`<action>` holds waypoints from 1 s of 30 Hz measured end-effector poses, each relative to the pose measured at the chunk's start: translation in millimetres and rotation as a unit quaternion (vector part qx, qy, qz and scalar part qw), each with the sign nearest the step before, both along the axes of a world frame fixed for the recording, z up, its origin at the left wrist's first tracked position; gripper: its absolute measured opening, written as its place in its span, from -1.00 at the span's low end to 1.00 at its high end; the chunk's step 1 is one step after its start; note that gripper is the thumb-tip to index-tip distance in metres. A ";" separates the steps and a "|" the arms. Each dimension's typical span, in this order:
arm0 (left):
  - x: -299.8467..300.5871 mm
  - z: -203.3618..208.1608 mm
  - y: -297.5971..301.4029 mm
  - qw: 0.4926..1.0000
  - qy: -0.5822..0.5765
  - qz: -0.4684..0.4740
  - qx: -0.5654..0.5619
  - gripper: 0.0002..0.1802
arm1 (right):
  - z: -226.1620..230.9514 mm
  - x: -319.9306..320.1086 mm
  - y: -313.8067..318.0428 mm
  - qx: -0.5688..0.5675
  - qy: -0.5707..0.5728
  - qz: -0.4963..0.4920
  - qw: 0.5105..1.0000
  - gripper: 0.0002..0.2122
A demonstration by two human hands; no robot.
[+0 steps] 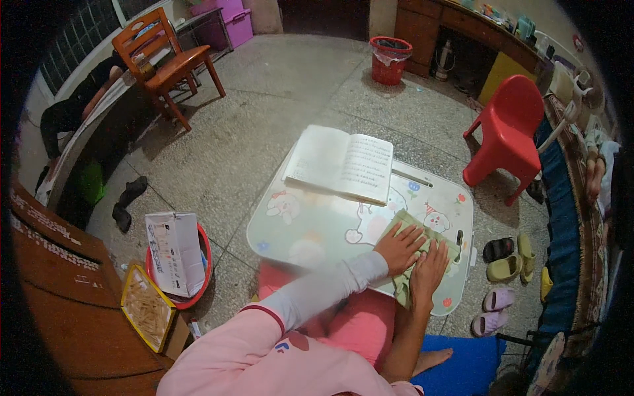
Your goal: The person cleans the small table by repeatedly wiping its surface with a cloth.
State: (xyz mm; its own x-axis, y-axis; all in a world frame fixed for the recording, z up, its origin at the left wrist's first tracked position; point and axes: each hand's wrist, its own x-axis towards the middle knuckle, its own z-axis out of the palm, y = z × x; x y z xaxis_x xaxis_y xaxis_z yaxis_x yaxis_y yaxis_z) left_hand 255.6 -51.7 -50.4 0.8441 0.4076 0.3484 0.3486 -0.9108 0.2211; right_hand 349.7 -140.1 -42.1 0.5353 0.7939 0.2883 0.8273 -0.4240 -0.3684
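Observation:
A green cloth [411,224] lies folded and rumpled on the right side of a low table [317,228] printed with cartoon animals and flowers. My left hand [399,249] rests flat on the cloth, fingers stretched out toward the upper right. Close beside it, my right hand [429,272] also presses on the cloth, its fingers extended and partly over the fabric. Neither hand grips the cloth; both lie on top. An open notebook [323,158] with handwriting on its right page sits at the table's far edge, apart from my hands.
A red plastic chair [507,129] stands right of the table, with several slippers [498,299] below it. A red basin [206,264] with a white box [173,254] is at left. Farther off are a wooden chair [173,69] and red bin [389,66]. Blue mat [456,360] lies lower right.

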 end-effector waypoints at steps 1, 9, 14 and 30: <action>-0.9 -0.3 0.9 1.000 0.004 -0.001 0.000 -0.46 | -2.0 -0.6 1.8 0.002 0.002 -0.003 1.000 -0.61; -45.0 0.9 20.8 0.999 0.031 -0.006 -0.009 -0.48 | 3.2 -41.8 15.6 0.005 -0.022 0.042 0.999 -0.60; -92.7 2.0 46.7 0.993 0.085 0.037 -0.067 -0.44 | 0.5 -82.2 39.2 -0.013 -0.011 0.085 0.996 -0.62; -259.2 51.5 72.7 0.960 0.110 0.248 -0.074 -0.43 | -4.9 -221.6 125.9 0.151 -0.022 0.259 0.954 -0.64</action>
State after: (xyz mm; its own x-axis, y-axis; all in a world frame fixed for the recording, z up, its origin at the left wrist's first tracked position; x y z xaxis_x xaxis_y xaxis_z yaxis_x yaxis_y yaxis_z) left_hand -3.6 21.0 1.1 0.5805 0.8090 0.0922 0.7837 -0.5859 0.2063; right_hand 128.1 -14.2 -47.0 0.0766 0.8259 0.5585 0.9146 0.1649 -0.3693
